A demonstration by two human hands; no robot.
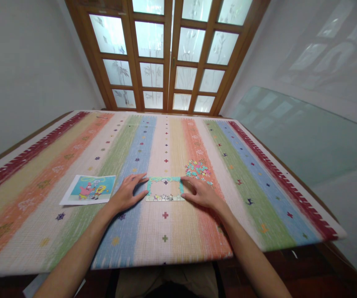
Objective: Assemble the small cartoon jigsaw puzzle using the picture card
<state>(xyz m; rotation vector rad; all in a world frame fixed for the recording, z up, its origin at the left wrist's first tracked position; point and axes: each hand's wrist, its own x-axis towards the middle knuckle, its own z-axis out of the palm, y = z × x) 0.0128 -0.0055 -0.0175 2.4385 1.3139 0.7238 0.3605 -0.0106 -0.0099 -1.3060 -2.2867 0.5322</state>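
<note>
A rectangular jigsaw puzzle border (165,198) lies flat in front of me, its pieces joined into a frame with the tablecloth showing through the middle. My left hand (130,191) rests at its left side, thumb and fingers apart, the fingertips at the border's left edge. On the opposite side my right hand (199,192) has its thumb and fingers spread, with the tips touching the right edge. Just beyond the right hand is a pile of loose jigsaw pieces (197,169), mostly teal with some pink and yellow. Neither hand has anything between its fingers.
A printed cartoon picture (93,190) on white paper lies left of my left hand. The striped tablecloth (166,227) covers the table, whose front edge is close to my body. Wooden doors with glass panes (168,58) stand behind the table's far edge.
</note>
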